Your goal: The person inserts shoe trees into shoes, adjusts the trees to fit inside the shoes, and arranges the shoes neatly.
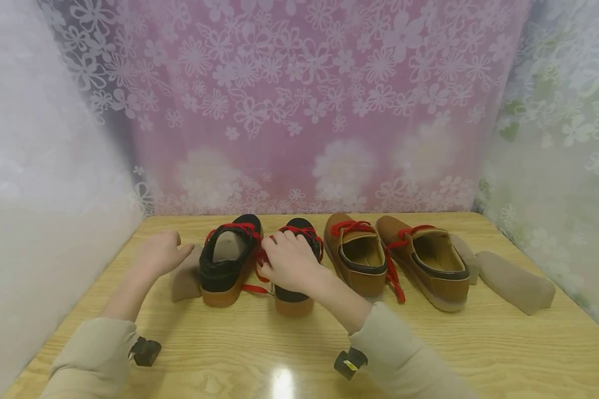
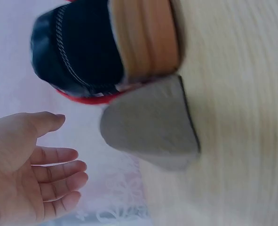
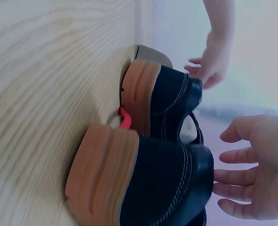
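Observation:
Two black shoes with red laces and tan soles stand side by side, heels toward me. Over the opening of the inner black shoe, my right hand is held with loosely bent fingers; in the right wrist view its fingertips are right at the heel collar and grip nothing. My left hand hovers left of the outer black shoe, empty, fingers relaxed and parted. Below it a beige shoe insert leans by that shoe's side. Another beige insert fills the outer black shoe. The inner one's opening is hidden under my right hand.
To the right stand two brown shoes, one beside the other, with red laces. Further right lie two beige inserts, one flat and one partly behind the brown shoe. A loose red lace trails between the black shoes on the wooden table.

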`<state>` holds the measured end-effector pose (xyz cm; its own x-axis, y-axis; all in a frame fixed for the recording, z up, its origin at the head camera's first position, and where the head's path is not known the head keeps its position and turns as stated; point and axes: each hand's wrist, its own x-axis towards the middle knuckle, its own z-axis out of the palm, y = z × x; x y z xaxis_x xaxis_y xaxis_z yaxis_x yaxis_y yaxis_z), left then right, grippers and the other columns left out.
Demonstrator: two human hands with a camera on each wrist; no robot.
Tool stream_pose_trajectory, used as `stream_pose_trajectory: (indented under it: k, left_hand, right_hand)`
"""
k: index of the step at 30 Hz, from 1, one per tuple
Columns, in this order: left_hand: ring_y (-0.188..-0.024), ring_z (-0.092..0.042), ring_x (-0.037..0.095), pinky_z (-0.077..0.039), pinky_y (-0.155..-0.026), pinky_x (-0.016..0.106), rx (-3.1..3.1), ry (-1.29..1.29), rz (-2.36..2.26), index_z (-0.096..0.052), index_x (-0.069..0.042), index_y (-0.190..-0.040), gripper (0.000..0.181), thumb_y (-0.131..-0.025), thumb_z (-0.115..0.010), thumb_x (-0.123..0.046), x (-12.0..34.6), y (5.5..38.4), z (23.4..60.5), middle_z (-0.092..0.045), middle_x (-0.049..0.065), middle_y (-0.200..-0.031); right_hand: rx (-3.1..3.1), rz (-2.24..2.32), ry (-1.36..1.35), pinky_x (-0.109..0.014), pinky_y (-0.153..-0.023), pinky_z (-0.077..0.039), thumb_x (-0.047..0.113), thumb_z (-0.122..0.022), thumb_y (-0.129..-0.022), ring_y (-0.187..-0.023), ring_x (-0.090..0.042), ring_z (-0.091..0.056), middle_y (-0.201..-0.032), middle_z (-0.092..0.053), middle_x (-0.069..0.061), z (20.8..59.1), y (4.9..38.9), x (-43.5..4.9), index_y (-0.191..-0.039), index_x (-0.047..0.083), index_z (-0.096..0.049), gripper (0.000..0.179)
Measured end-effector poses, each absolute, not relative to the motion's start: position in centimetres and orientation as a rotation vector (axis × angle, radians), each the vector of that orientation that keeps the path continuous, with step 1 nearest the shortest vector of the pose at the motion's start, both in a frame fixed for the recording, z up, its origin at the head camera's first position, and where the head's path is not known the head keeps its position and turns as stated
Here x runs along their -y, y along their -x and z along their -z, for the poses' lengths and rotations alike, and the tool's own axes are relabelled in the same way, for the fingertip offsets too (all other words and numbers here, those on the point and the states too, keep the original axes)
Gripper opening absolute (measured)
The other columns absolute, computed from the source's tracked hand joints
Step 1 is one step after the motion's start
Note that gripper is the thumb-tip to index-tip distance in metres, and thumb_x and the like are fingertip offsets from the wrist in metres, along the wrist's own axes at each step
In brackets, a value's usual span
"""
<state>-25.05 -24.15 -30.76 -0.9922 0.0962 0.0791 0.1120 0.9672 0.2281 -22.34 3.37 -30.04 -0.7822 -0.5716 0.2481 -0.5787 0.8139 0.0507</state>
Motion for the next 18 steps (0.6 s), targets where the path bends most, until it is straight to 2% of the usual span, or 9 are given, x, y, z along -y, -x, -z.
stream_pose_trajectory:
  k: [6,12,15,18]
  left_hand:
    - [-0.054,-0.041,0.019,-0.032,-0.047,0.031,3.064,0.122,0.370,-0.052,0.000,-0.072,0.039,-0.091,-0.052,-0.035,25.1,24.8,31.6,-0.043,0.005,-0.062]
    - [-0.058,-0.046,0.022,-0.036,-0.049,0.034,3.080,0.080,0.356,-0.053,-0.001,-0.074,0.042,-0.090,-0.051,-0.040,25.6,24.2,32.6,-0.049,0.007,-0.066]
    - [-0.061,-0.049,0.024,-0.037,-0.051,0.035,3.079,0.062,0.371,-0.055,0.003,-0.084,0.049,-0.090,-0.051,-0.045,25.7,24.0,33.0,-0.055,0.012,-0.074]
    - [-0.065,-0.052,0.026,-0.040,-0.053,0.037,3.099,0.062,0.406,-0.055,0.012,-0.100,0.067,-0.091,-0.045,-0.053,25.7,23.8,33.3,-0.059,0.021,-0.086]
  right_hand:
    - [2.748,-0.075,-0.868,-0.042,-0.081,-0.042,0.025,-0.058,-0.085,-0.093,-0.026,-0.052,-0.097,-0.056,-0.005,29.9,22.3,-5.0,-0.104,0.011,-0.060,0.024]
    - [2.767,-0.155,-0.870,-0.041,-0.079,-0.043,0.025,-0.057,-0.086,-0.096,-0.026,-0.052,-0.102,-0.058,-0.006,30.2,22.4,-6.2,-0.109,0.010,-0.061,0.028]
    - [2.766,-0.177,-0.866,-0.040,-0.078,-0.044,0.025,-0.057,-0.087,-0.094,-0.026,-0.053,-0.100,-0.058,-0.006,30.3,22.4,-6.9,-0.108,0.009,-0.061,0.027]
    - [2.765,-0.170,-0.859,-0.039,-0.074,-0.045,0.028,-0.058,-0.088,-0.088,-0.026,-0.053,-0.096,-0.057,-0.006,30.4,22.4,-7.7,-0.108,0.008,-0.061,0.028]
